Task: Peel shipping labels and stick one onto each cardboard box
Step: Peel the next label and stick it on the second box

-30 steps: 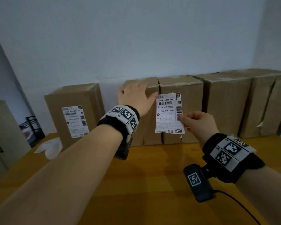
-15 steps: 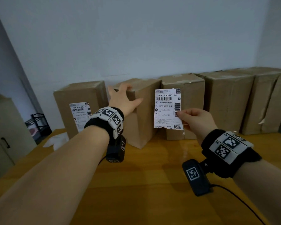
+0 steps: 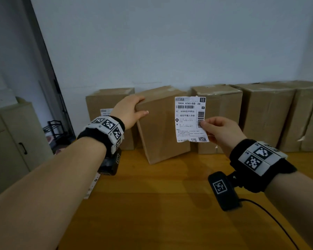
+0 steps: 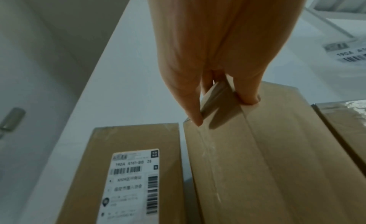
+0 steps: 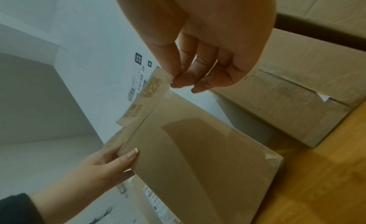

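1. Labelled cardboard box (image 3: 108, 105) at far left, upright on the bench (image 3: 170, 204), unmoved; its label is partly hidden by the left wrist.
2. Unlabelled cardboard box (image 3: 161, 127), second in the row, has been pulled forward and turned out of line; left hand (image 3: 128, 112) is curled over its top-left corner.
3. Peeled shipping label (image 3: 189, 120) is pinched at its right edge by right hand (image 3: 220, 130), held clear of the box face.
4. Judged: a bare face is now presented; sticking comes next.

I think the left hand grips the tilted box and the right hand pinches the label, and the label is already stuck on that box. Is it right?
Not quite. The label is not stuck yet: in the head view the right hand holds it in the air. The left hand does grip the tilted box.
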`<move>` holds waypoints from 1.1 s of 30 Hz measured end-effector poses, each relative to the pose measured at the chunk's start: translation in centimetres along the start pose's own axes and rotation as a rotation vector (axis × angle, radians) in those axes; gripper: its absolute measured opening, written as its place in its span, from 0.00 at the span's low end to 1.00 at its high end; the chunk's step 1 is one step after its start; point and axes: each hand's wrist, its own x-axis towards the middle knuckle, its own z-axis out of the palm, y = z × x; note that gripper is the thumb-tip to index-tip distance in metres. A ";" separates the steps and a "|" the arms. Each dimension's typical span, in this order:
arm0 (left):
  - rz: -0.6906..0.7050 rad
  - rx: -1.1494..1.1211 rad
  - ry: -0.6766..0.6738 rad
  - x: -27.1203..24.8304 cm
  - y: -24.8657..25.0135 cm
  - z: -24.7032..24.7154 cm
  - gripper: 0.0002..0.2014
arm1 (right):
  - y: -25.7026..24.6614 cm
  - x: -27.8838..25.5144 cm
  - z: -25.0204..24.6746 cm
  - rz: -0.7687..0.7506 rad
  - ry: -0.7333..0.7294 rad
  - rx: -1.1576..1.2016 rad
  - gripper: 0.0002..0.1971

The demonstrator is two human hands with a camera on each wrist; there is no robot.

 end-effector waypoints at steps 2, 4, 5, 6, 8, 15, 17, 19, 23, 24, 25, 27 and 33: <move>0.017 -0.016 -0.016 -0.5 -0.5 -0.5 0.27 | -0.1 -0.1 0.6 0.000 -0.020 0.006 0.04; 0.034 -0.022 -0.039 -0.8 -0.7 -1.1 0.27 | -0.2 -0.3 1.1 0.017 -0.043 0.021 0.04; 0.039 -0.026 -0.044 -0.9 -0.7 -1.5 0.26 | -0.2 -0.4 1.4 0.028 -0.060 0.025 0.04; 0.042 -0.038 -0.044 -0.9 -0.6 -1.8 0.25 | -0.2 -0.5 1.6 0.039 -0.079 0.021 0.04; 0.047 -0.072 -0.047 -0.7 -0.5 -2.2 0.23 | 0.0 -0.7 2.3 0.054 -0.104 -0.004 0.04; 0.078 -0.089 -0.097 0.7 -0.5 -2.5 0.21 | 1.0 -1.0 4.2 0.071 -0.100 -0.076 0.05; 0.063 -0.086 -0.114 1.4 -0.5 -2.5 0.21 | 1.1 -0.6 4.5 0.077 -0.081 -0.074 0.06; 0.046 -0.085 -0.129 2.2 -0.7 -2.4 0.21 | 1.2 -0.1 5.1 0.083 -0.064 -0.069 0.06; 0.005 -0.078 -0.152 3.5 -1.0 -2.1 0.21 | 1.4 1.2 6.1 0.093 -0.039 -0.033 0.06; -0.005 -0.082 -0.156 3.7 -1.1 -2.1 0.21 | 1.4 1.5 6.4 0.096 -0.039 -0.019 0.06; -0.015 -0.088 -0.159 4.0 -1.1 -2.1 0.22 | 1.5 1.7 6.6 0.097 -0.038 -0.011 0.06; -0.032 -0.109 -0.164 4.2 -1.3 -2.1 0.22 | 1.5 2.2 6.9 0.092 -0.030 -0.020 0.07; -0.046 -0.159 -0.177 5.0 -2.0 -1.6 0.29 | 1.9 3.2 7.8 0.066 -0.017 -0.033 0.07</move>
